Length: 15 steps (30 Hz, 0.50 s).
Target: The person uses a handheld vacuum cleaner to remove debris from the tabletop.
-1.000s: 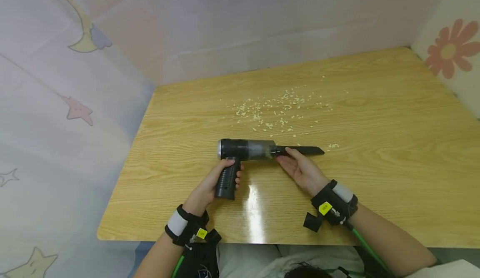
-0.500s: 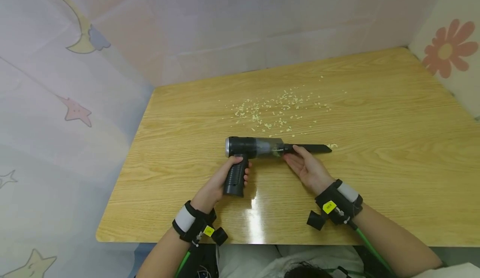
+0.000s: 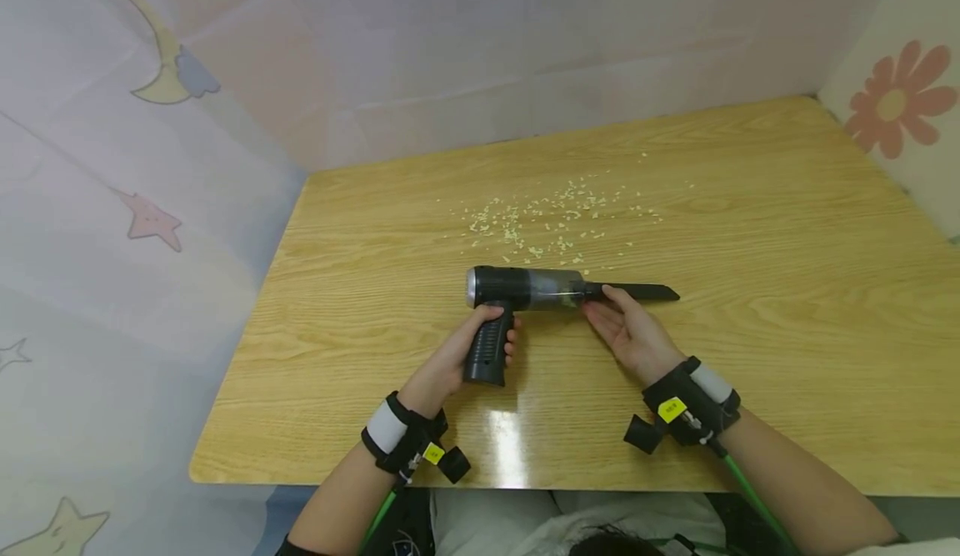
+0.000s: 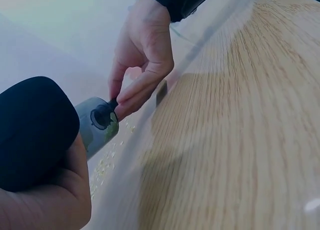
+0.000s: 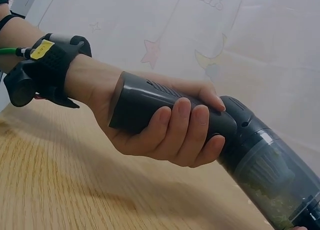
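Left hand (image 3: 457,356) clenches the vacuum (image 3: 525,289) handle; right hand (image 3: 630,331), fingers straight, touches its nozzle (image 3: 637,292) (crumbs (image 3: 551,222) beyond, on the bench (image 3: 750,306)).

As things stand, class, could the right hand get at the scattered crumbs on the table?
Probably yes. The right hand only touches the vacuum's nozzle, and the crumbs lie just beyond the handheld vacuum on bare table; it would have to reach over the nozzle.

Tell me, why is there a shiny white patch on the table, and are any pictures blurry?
Head view: a lamp's glare streaks the wooden table near its front edge. Left wrist view: the handheld vacuum, right hand and table look soft and hazy. Right wrist view: the left hand gripping the vacuum handle is sharp; the wall behind is paler.
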Tool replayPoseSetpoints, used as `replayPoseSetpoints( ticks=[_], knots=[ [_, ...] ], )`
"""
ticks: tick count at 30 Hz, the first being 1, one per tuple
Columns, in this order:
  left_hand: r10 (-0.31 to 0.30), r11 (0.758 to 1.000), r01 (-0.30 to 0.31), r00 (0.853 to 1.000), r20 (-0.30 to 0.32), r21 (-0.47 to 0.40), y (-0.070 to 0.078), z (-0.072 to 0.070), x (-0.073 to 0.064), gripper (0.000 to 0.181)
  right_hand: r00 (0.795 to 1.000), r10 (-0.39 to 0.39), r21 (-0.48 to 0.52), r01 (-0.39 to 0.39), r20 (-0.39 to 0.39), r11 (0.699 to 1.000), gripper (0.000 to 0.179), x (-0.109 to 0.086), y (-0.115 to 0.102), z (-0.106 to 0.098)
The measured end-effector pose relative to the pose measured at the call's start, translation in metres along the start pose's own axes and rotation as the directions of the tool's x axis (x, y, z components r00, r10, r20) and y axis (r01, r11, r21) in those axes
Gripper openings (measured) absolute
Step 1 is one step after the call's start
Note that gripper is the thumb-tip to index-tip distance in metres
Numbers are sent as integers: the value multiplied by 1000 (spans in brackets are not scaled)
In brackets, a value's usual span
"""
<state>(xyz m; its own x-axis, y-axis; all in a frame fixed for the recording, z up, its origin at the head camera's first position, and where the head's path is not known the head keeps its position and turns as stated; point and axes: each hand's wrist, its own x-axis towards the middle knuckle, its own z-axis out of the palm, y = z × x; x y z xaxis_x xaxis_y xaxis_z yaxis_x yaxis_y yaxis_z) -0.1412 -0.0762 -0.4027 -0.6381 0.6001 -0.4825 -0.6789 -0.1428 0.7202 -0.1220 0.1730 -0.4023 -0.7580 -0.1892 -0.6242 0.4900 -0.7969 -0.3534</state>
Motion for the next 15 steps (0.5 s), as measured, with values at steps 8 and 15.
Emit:
replayPoseSetpoints(
  ticks=[8,15],
  knots=[
    [-10,999,10,1000,4,-41,-1,-12,-19,27,999,-22,-131,26,36,991,13,2,17,6],
    [0,999,-1,1000,-10,-52,1,-30,-51,27,998,-8,-238,23,66,971,38,7,42,23]
  ],
)
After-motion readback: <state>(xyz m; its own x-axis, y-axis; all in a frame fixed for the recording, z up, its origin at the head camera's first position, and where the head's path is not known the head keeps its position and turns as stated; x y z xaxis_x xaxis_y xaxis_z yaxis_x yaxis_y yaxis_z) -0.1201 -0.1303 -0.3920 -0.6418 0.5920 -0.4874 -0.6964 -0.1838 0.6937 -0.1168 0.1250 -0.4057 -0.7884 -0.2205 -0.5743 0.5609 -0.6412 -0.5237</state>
